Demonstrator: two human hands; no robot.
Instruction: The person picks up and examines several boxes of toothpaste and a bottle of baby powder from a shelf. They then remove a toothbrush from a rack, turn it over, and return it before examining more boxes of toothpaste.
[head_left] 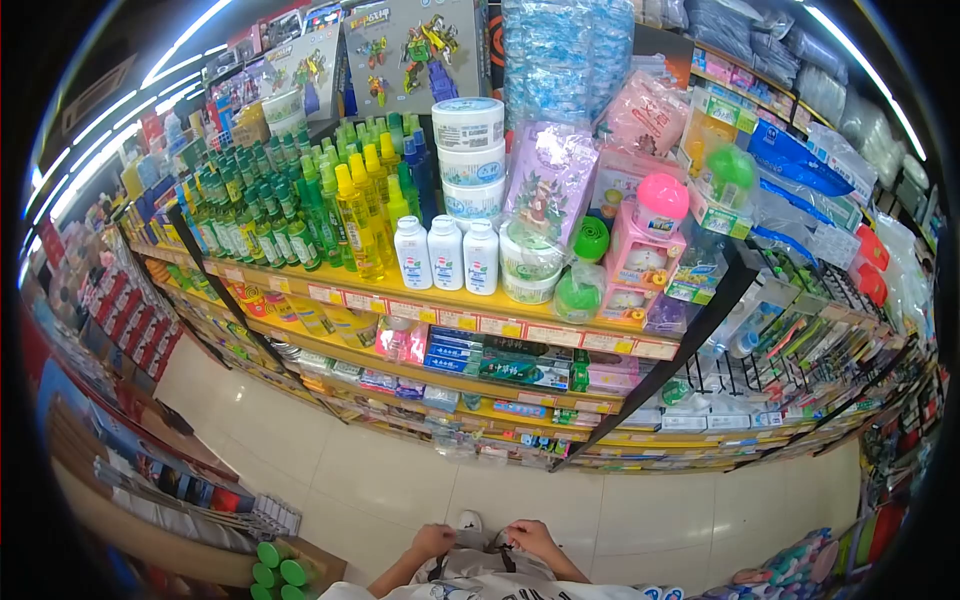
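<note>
Low in the view, in front of my body, my left hand [433,541] is closed with its fingers curled. My right hand [531,538] is closed too, a short way to the right at about the same height. Whatever either hand may hold is too small to make out. Both hands are apart from the shelf. Beyond them, on the top shelf [430,300], three white bottles [446,255] with white caps stand in a row. Behind these rises a stack of white round tubs [470,165]. Yellow spray bottles [355,225] stand to their left.
Many green bottles [270,225] fill the shelf's left part. Pink and green round-topped containers [661,196] stand at its right end, beside a black upright post [665,375]. Pale floor tiles [385,470] lie below. Green-lidded cans [280,570] are at lower left.
</note>
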